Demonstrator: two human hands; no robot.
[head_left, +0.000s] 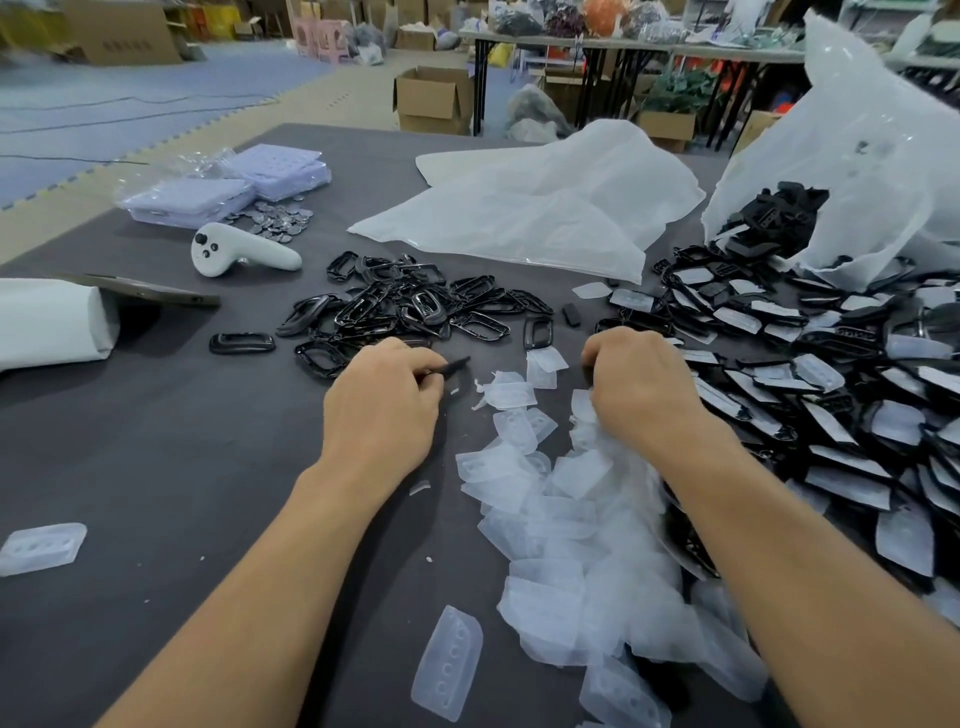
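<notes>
White controller (244, 254), pile of metal discs (280, 221), lilac trays in plastic (228, 182), cardboard box (434, 101) on floor

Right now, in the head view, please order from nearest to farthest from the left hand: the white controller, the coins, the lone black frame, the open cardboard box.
1. Lone black frame, on the table just left of the left hand.
2. White controller, farther back on the left.
3. Coins, right behind the controller.
4. Open cardboard box, past the table's far edge.
</notes>
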